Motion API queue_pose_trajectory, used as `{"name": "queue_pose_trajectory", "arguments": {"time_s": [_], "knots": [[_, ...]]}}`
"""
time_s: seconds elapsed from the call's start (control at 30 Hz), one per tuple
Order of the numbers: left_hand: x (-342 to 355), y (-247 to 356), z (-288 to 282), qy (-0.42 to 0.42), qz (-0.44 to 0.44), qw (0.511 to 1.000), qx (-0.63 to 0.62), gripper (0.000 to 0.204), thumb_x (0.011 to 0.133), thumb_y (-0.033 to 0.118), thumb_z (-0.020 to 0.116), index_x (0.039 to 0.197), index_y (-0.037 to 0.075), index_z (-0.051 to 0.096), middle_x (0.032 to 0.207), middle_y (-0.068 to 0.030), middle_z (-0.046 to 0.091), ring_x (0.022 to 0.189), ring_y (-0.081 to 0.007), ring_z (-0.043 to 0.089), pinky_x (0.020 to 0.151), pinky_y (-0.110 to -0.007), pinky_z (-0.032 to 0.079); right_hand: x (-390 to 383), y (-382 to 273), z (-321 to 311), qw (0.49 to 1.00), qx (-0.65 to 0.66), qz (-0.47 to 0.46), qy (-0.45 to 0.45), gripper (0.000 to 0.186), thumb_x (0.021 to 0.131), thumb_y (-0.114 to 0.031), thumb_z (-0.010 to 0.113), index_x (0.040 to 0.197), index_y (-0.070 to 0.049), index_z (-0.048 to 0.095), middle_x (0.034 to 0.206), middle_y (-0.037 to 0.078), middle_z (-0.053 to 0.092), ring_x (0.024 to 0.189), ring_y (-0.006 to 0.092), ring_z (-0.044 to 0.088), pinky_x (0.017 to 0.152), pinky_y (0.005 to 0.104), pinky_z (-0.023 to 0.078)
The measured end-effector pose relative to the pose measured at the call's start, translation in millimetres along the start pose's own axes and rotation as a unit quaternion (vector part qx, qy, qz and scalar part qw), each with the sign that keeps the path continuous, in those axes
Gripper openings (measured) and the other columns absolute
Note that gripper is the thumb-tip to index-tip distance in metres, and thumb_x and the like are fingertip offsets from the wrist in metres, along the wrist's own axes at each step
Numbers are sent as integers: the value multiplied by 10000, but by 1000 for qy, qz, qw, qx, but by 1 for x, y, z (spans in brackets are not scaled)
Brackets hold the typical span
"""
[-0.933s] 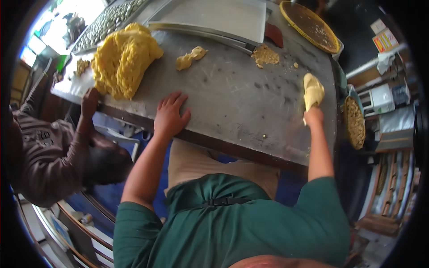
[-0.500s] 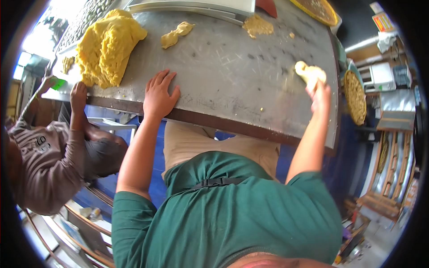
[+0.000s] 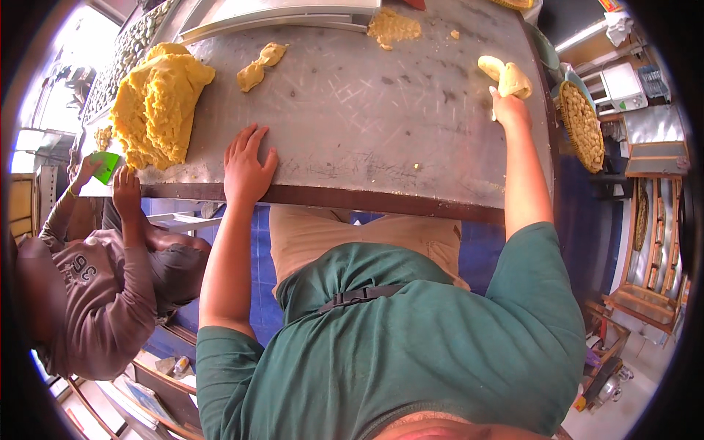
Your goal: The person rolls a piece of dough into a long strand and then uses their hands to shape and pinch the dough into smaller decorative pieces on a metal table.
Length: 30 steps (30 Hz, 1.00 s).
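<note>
My left hand [image 3: 248, 169] rests palm down on the metal table [image 3: 345, 132] near its front edge, fingers spread. At the right, my right hand [image 3: 511, 110] grips a lump of pale dough [image 3: 515, 81], which is folded over with a knob at the far end. Beyond my left hand sit a large rough yellow dough mass [image 3: 158, 103] and a small twisted dough piece [image 3: 253, 73]. A flattened crumbly patch [image 3: 392, 26] lies farther back.
A seated co-worker's hands [image 3: 126, 187] are at the left, with a green scraper [image 3: 106, 165]. A tray of small pieces [image 3: 117, 70] and a metal tray [image 3: 279, 15] border the table. A basket of beige pieces [image 3: 579, 125] stands beyond the right edge.
The whole view has shifted. The pale dough in my right hand has turned and bent over. The co-worker's green scraper shows more clearly. My left hand stays spread on the table.
</note>
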<state>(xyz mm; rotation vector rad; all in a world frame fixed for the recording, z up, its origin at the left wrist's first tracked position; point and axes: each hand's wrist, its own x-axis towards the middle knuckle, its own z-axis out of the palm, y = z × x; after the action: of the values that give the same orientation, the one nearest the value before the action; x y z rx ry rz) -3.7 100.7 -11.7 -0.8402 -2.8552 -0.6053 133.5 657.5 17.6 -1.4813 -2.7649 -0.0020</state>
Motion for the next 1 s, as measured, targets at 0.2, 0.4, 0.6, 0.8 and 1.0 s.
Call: {"name": "queue_pose_trajectory", "arguments": {"time_s": [0.2, 0.4, 0.6, 0.8, 1.0], "knots": [[0, -2, 1, -3, -1, 1000, 7, 480, 940, 296, 603, 1392, 136, 596, 1514, -109, 515, 1428, -307, 431, 1202, -449, 297, -21, -5, -9, 986, -92, 2, -138, 464, 1006, -423, 496, 1144, -55, 742, 1200, 194, 717, 1143, 352, 682, 961, 474, 533], [-5, -4, 2, 6, -9, 1000, 2, 477, 934, 286, 602, 1385, 131, 603, 1503, -113, 523, 1420, -306, 441, 1202, -447, 301, -91, -4, -29, 946, -40, -88, -309, 249, 909, -203, 580, 913, -10, 738, 860, 162, 744, 780, 306, 721, 728, 455, 563], [-4, -3, 0, 10, 9, 1000, -8, 469, 931, 276, 595, 1373, 122, 609, 1477, -122, 540, 1407, -309, 452, 1197, -449, 309, -201, 20, -23, 961, 123, -104, -226, 290, 982, -257, 549, 1008, -5, 689, 947, 195, 732, 882, 289, 723, 726, 450, 555], [-3, -4, 4, -2, 0, 1000, 3, 473, 934, 283, 595, 1385, 140, 602, 1493, -117, 526, 1404, -324, 452, 1196, -453, 311, -207, -62, -41, 745, 618, -87, -234, 748, 970, -503, 677, 1495, -54, 388, 1381, 207, 564, 1109, 216, 650, 736, 328, 573], [-8, -7, 3, 2, 5, 1000, 13, 450, 962, 296, 600, 1392, 164, 599, 1505, -108, 526, 1394, -343, 469, 1169, -457, 348, -156, -130, -101, 772, 559, -296, 60, 891, 926, -631, 651, 1554, -62, 376, 1577, 260, 395, 1463, 360, 400, 1123, 473, 413]]}}
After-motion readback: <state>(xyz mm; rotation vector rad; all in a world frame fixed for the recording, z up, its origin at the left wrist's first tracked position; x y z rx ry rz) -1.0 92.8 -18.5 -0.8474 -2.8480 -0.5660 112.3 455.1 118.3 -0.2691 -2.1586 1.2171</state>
